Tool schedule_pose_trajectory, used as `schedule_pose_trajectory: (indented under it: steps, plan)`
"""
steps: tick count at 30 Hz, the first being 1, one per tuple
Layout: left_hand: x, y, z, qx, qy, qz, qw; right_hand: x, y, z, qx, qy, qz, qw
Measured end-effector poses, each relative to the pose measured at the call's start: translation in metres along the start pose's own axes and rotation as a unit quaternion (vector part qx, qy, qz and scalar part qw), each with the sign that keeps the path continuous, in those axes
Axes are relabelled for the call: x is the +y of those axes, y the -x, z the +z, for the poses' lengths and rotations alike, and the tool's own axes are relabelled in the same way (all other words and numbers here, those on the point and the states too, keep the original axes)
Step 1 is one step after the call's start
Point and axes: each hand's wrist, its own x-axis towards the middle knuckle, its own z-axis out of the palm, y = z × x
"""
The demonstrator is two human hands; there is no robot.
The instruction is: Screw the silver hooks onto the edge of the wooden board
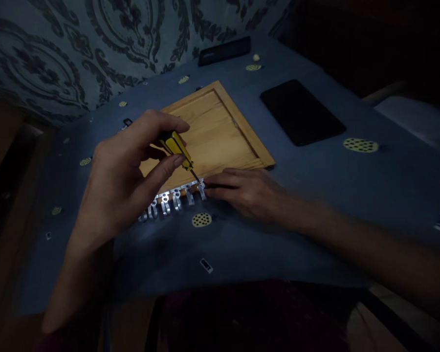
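Note:
My left hand point(128, 166) is closed around a yellow and black screwdriver point(178, 149). The screwdriver tilts down to the right, its tip at the right end of a silver metal hook rack point(176, 199). That rack, with several curved hooks, runs along the near edge of a wooden panel point(212, 132) with a raised frame. Fingers of my right hand point(247, 193) pinch the rack's right end, close beside the screwdriver tip. The left end of the rack is partly hidden behind my left hand.
A dark phone point(302, 112) lies right of the panel, and a black oblong case point(225, 51) is at the back. A small pale round thing point(255, 57) sits near it. The blue tablecloth point(256, 259) has printed pineapples. A patterned curtain point(132, 34) hangs behind.

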Motion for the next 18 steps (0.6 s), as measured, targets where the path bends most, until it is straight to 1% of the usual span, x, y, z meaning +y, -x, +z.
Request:
schedule_pose_trajectory:
  steps: [9, 14, 18]
  plan:
    - [0.0000, -0.0007, -0.0005, -0.012, -0.009, 0.002, 1.000, 0.0005, 0.0000, -0.0019, -0.001, 0.020, -0.017, 1.000]
    - [-0.0007, -0.0008, -0.0010, -0.013, -0.020, 0.016, 1.000, 0.0009, 0.0010, -0.0025, -0.007, 0.016, -0.018, 1.000]
    - [-0.0002, -0.0008, -0.0008, -0.015, -0.023, 0.013, 1.000, -0.0003, 0.0018, -0.0037, -0.017, 0.008, -0.011, 1.000]
